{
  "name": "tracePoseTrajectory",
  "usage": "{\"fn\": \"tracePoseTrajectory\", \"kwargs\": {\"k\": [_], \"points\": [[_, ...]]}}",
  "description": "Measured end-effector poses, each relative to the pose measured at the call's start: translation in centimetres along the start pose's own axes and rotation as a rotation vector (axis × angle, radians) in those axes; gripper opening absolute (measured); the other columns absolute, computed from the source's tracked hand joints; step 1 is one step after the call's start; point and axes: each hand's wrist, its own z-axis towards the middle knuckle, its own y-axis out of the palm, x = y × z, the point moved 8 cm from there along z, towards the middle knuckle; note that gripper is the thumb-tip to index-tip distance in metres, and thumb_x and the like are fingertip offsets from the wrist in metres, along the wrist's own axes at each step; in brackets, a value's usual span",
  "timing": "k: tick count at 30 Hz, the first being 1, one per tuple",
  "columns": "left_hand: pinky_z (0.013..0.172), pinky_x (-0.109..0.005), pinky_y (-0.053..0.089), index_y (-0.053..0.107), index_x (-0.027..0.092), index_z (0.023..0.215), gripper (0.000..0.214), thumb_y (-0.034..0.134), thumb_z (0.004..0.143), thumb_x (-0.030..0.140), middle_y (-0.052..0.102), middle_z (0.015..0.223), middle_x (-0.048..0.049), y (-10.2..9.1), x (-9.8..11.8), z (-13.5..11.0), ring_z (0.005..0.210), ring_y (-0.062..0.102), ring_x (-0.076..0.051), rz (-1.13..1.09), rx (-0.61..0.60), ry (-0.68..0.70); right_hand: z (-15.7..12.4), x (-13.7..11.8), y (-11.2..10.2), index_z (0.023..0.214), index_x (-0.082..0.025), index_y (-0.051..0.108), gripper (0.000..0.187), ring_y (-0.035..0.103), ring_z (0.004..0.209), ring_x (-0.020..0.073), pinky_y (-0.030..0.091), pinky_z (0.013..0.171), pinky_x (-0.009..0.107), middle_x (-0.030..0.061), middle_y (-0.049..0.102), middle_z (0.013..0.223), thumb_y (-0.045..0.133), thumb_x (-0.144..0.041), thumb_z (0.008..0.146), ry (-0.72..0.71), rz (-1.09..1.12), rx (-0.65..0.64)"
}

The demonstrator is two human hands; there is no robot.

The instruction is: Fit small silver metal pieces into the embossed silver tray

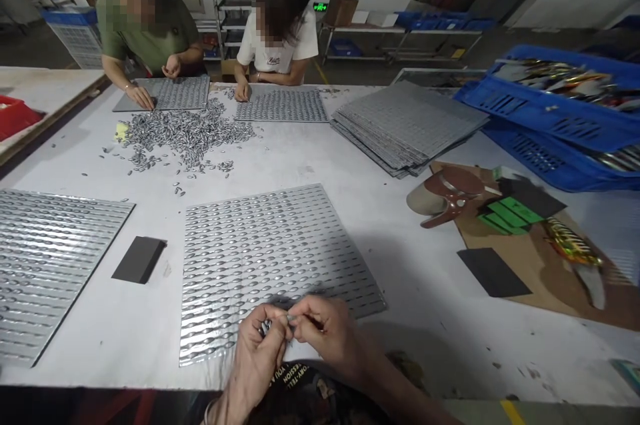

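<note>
My left hand [257, 345] and my right hand [325, 328] meet at the near edge of a grey slotted metal tray [270, 258] filled with rows of small silver oval pieces. Both hands are closed in a pinch around small silver pieces [280, 325] held between the fingertips. A loose heap of the same silver pieces [185, 135] lies farther out on the white table [400, 265].
A second filled tray [50, 258] lies at left beside a dark block [139, 259]. A stack of trays [405, 125] and blue crates [555, 111] stand at right, near a tape dispenser [443, 195] on cardboard. Two people across the table work at their trays [283, 105].
</note>
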Motion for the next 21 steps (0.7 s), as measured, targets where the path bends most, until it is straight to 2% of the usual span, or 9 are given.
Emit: {"fn": "tracePoseTrajectory", "kwargs": {"k": [4, 8, 11, 14, 17, 19, 21], "points": [[0.046, -0.026, 0.016, 0.067, 0.024, 0.069, 0.034, 0.081, 0.079, 0.053, 0.055, 0.053, 0.003, -0.3, -0.6, 0.3, 0.043, 0.027, -0.007, -0.109, 0.067, 0.004, -0.1, 0.3, 0.2, 0.087, -0.02, 0.074, 0.013, 0.069, 0.064, 0.0172, 0.05, 0.06, 0.025, 0.0017, 0.076, 0.07, 0.06, -0.019, 0.089, 0.02, 0.05, -0.041], [0.046, -0.025, 0.017, 0.065, 0.024, 0.071, 0.035, 0.078, 0.083, 0.054, 0.044, 0.05, 0.0049, 0.0, -1.2, 0.6, 0.044, 0.027, -0.007, -0.084, 0.019, 0.002, 0.0, -0.1, 0.2, 0.082, -0.021, 0.071, 0.013, 0.068, 0.063, 0.0166, 0.048, 0.059, 0.025, 0.0018, 0.076, 0.072, 0.062, -0.023, 0.091, 0.001, 0.048, -0.034], [0.047, -0.025, 0.02, 0.064, 0.022, 0.072, 0.04, 0.075, 0.084, 0.06, 0.04, 0.047, 0.0067, -0.3, -0.9, 0.6, 0.044, 0.029, -0.008, 0.005, 0.045, 0.041, 0.2, -0.4, 0.2, 0.077, -0.021, 0.068, 0.012, 0.066, 0.06, 0.016, 0.045, 0.058, 0.026, 0.0011, 0.074, 0.069, 0.062, -0.019, 0.086, -0.012, -0.024, 0.009], [0.05, -0.025, 0.032, 0.066, 0.02, 0.072, 0.044, 0.075, 0.082, 0.062, 0.053, 0.054, 0.0032, -0.7, -0.1, 0.3, 0.05, 0.041, -0.011, 0.128, 0.116, 0.132, 0.2, -0.8, 0.1, 0.073, -0.022, 0.065, 0.012, 0.063, 0.056, 0.0151, 0.041, 0.054, 0.025, -0.0003, 0.071, 0.064, 0.063, -0.017, 0.083, -0.03, -0.1, 0.054], [0.069, -0.029, 0.047, 0.07, 0.02, 0.075, 0.036, 0.072, 0.085, 0.055, 0.069, 0.072, -0.0027, -0.9, 0.6, 0.2, 0.069, 0.058, -0.018, 0.236, 0.172, 0.229, 0.2, -1.2, 0.1, 0.073, -0.023, 0.063, 0.012, 0.059, 0.053, 0.0143, 0.037, 0.052, 0.025, -0.0017, 0.067, 0.06, 0.062, -0.015, 0.082, -0.056, -0.138, 0.066], [0.077, -0.032, 0.049, 0.071, 0.021, 0.076, 0.032, 0.07, 0.088, 0.051, 0.073, 0.076, -0.004, -0.9, 0.7, 0.2, 0.076, 0.062, -0.022, 0.263, 0.178, 0.253, 0.1, -1.5, 0.1, 0.073, -0.023, 0.061, 0.012, 0.059, 0.055, 0.0145, 0.038, 0.054, 0.026, -0.0019, 0.066, 0.061, 0.06, -0.014, 0.081, -0.084, -0.18, 0.071], [0.076, -0.034, 0.05, 0.071, 0.022, 0.075, 0.031, 0.069, 0.088, 0.049, 0.074, 0.075, -0.0045, -0.8, 0.6, 0.3, 0.075, 0.063, -0.023, 0.26, 0.171, 0.248, -0.1, -1.6, 0.3, 0.072, -0.023, 0.059, 0.014, 0.06, 0.058, 0.0152, 0.039, 0.057, 0.027, -0.001, 0.067, 0.064, 0.059, -0.013, 0.081, -0.112, -0.231, 0.07]]}}
